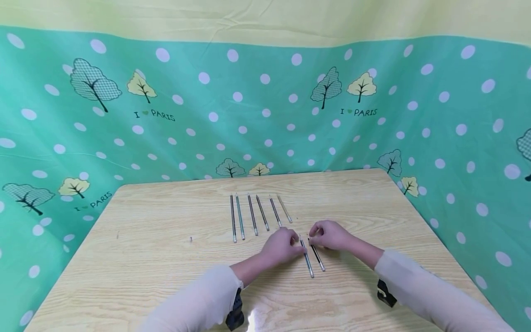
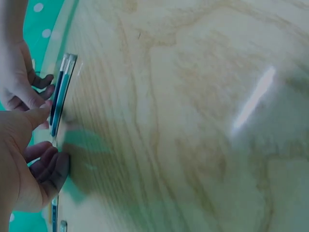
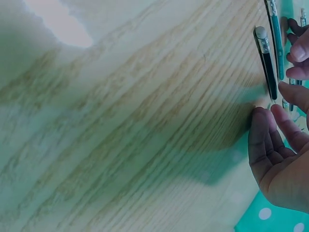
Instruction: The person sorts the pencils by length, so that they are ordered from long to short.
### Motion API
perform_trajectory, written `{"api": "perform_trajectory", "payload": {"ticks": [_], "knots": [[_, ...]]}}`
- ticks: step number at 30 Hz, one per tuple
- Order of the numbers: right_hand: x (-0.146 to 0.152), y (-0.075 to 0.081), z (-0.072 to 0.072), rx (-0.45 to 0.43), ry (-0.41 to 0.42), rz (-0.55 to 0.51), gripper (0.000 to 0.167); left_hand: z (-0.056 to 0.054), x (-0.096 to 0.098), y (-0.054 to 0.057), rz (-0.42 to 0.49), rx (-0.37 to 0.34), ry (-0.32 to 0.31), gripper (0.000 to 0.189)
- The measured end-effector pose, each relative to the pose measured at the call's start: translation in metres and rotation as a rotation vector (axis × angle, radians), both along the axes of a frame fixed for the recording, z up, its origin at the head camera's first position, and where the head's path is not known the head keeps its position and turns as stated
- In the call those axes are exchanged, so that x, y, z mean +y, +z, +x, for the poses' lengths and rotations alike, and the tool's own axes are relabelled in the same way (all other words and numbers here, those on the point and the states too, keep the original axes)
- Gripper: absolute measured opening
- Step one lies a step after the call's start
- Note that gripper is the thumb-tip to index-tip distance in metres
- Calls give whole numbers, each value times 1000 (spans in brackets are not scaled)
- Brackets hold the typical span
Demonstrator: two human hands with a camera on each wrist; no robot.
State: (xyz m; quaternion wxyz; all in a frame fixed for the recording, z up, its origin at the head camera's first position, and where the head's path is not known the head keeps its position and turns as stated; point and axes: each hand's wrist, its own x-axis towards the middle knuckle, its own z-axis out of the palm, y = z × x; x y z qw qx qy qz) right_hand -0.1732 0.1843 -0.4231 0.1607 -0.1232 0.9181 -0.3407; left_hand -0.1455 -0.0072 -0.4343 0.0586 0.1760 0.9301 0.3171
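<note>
Two pencils with eraser ends toward the person lie side by side on the wooden table (image 1: 166, 276): a teal pencil (image 1: 309, 265) and a black pencil (image 1: 318, 258). My left hand (image 1: 283, 246) pinches the teal one near its far end, thumb along its side. Thumb and forefinger of my right hand (image 1: 330, 234) pinch the pointed tip of the black pencil (image 3: 267, 63), its other fingers curled in. Between the two hands, the pencils are close together and slightly slanted. The left fingers partly hide the teal pencil's far end.
Farther back, a row of several pencils (image 1: 251, 214) lies spaced apart, the nearest just beyond the left hand. A tiny scrap (image 1: 191, 239) lies left of the row. A green dotted curtain (image 1: 249, 115) hangs behind the table and along its sides.
</note>
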Motion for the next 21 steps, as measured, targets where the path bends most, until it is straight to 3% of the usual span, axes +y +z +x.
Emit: {"api": "perform_trajectory", "payload": {"ticks": [6,13,21], "knots": [[1,-2,1,3,34,-18,22,2,8,-6,-39,33,57,39],[0,-2,1,1,33,-17,22,5,14,-3,-94,63,99,40],[0,0,3,-14,22,-11,21,5,14,-3,-76,15,103,32]]}}
